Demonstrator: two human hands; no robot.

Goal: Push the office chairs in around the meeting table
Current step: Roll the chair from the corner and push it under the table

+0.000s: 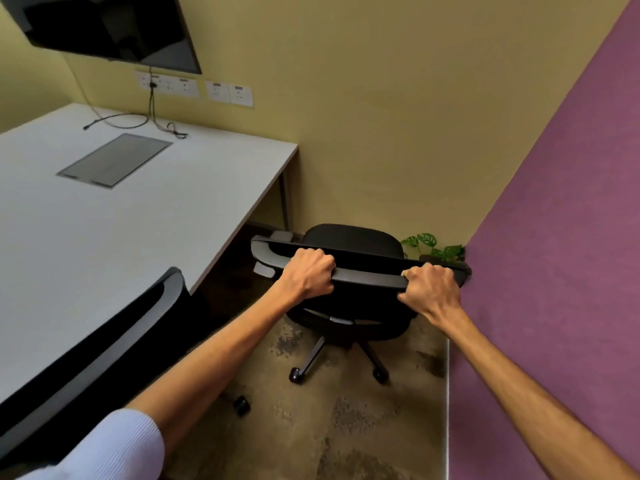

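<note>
A black office chair point(353, 244) on castors stands out from the white meeting table point(114, 220), in the gap between the table's right edge and the purple wall. My left hand point(308, 273) grips the top rail of its backrest near the left end. On the same rail, my right hand point(431, 291) is closed near the right end. A second black office chair point(114, 330) sits tucked against the table's near right edge, below my left arm.
The purple wall point(554, 271) runs close along the right. The yellow wall point(363, 133) is behind the chair, with a small green plant point(433, 245) in the corner. A dark screen point(114, 26) hangs above the table; cables point(145, 121) lie on its far end.
</note>
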